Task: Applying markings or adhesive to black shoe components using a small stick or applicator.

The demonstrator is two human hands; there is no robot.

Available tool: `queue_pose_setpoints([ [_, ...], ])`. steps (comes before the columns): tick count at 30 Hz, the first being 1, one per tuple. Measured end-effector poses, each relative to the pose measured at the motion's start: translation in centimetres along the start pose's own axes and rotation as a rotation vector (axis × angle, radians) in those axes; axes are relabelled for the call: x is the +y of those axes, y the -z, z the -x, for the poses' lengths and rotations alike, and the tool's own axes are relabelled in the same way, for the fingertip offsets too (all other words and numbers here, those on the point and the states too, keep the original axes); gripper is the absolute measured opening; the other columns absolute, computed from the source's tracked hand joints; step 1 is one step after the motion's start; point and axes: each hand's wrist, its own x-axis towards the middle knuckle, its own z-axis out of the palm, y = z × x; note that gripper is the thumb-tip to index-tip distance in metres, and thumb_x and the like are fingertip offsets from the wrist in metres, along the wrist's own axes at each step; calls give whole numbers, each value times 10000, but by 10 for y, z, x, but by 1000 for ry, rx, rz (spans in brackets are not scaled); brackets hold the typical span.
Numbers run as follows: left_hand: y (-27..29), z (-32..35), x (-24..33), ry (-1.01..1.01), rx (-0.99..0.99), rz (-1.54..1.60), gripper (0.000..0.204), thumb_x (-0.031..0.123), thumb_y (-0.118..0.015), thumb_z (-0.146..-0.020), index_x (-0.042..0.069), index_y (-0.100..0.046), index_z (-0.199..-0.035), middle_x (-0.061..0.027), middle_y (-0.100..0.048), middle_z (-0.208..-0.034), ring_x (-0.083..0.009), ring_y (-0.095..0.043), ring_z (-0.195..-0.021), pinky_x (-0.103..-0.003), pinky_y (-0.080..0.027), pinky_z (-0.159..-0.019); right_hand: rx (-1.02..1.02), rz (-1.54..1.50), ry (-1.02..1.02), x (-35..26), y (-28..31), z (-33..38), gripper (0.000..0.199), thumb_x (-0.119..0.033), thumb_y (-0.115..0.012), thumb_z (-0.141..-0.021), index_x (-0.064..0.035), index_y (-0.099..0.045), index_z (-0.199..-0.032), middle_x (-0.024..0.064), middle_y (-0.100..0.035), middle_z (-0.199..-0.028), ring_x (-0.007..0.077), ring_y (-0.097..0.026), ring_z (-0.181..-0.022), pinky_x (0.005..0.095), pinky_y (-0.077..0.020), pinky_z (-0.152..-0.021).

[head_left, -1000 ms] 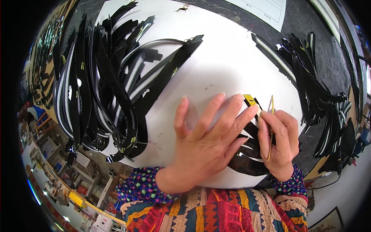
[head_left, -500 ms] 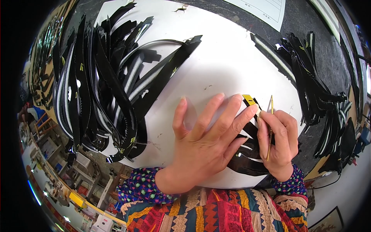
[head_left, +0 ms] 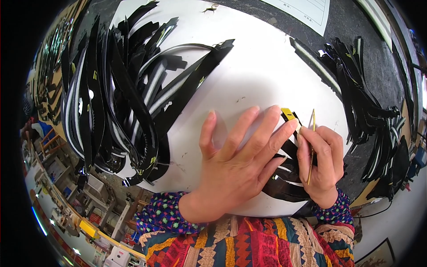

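My left hand [head_left: 242, 167] lies spread over the white board, its fingers stretched out. Its index fingertip meets the fingertips of my right hand [head_left: 322, 167] beside a small yellow tab [head_left: 288, 114] at the end of a black strip. The right hand is closed, with a thin yellow stick [head_left: 313, 119] held in its fingers, pointing up and away. A small pale bit shows where the two hands meet; what it is I cannot make out. Under the hands curves the glossy black strip [head_left: 284, 189], partly hidden by my left thumb and right hand.
A large heap of black strips with white lines [head_left: 120, 89] covers the board's left side. More black strips [head_left: 356, 89] lie at the right, over the board's edge and the dark table. A printed paper sheet [head_left: 307, 13] rests at the far edge.
Both hands stay almost in place. The left fingertips and the yellow tab have shifted very slightly; the stick remains in the right hand.
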Motion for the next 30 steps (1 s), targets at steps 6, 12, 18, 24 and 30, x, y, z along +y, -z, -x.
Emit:
queue_pose_setpoints([
  [6, -1, 0, -1, -17, -2, -20, 444, 439, -550, -972, 305, -585, -1394, 117, -474, -1494, -184, -331, -1377, -507, -66, -1182, -8, -8, -6, 1, -1, 1, 290, 100, -763, -770, 73, -672, -1044, 184, -624, -937, 269, -653, -764, 317, -538, -626],
  [12, -3, 2, -2, -25, 17, -29, 483, 438, -586, -944, 307, -567, -1409, 121, -476, -1493, -188, -322, -1378, -508, -88, -1170, -59, -55, -5, 2, 13, -6, 275, 131, -692, -818, 67, -664, -1084, 188, -617, -983, 264, -649, -792, 309, -532, -661],
  [18, -3, 1, -5, -20, 11, 7, 569, 411, -686, -867, 329, -554, -1415, 126, -455, -1507, -179, -319, -1379, -502, -91, -1170, -139, -522, -265, -1, 25, -24, 168, -2, -521, -1008, 73, -634, -1106, 121, -626, -969, 110, -581, -682, 218, -469, -615],
  [24, -10, 3, -6, -21, 74, 32, 554, 408, -707, -844, 291, -597, -1374, 109, -482, -1474, -181, -324, -1378, -512, -57, -1185, -94, -630, -202, 10, -7, -26, 166, -60, -473, -1052, 51, -589, -1091, 86, -622, -881, 78, -560, -623, 202, -459, -559],
  [30, -12, 4, -8, -34, 88, 64, 553, 403, -722, -830, 269, -617, -1357, 95, -493, -1465, -189, -359, -1357, -522, -51, -1189, -106, -555, -86, 11, -12, -27, 153, -52, -480, -1047, 51, -592, -1064, 90, -612, -879, 80, -546, -599, 203, -439, -525],
])
